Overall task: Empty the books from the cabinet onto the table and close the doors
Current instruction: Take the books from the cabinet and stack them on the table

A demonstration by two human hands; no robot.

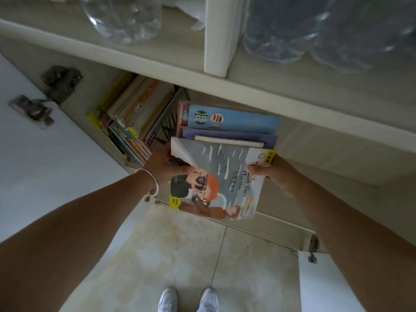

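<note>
At center frame, the left hand [165, 167] and right hand [273, 171] each grip a stack of books [225, 158] at the cabinet [315, 140] mouth; level, two-sided support should prevent sliding.

- left hand [165, 164] and right hand [273, 171] grip a stack of books [225, 154] from both sides, thumbs on top cover
- stack at cabinet [292, 136] opening, grey picture book on top
- more books [130, 122] lean inside at left
- left door [33, 154] open, right door [326, 282] open
- clear bottles [126, 19] on shelf above
- white shoes [189, 300] on tile floor
</note>
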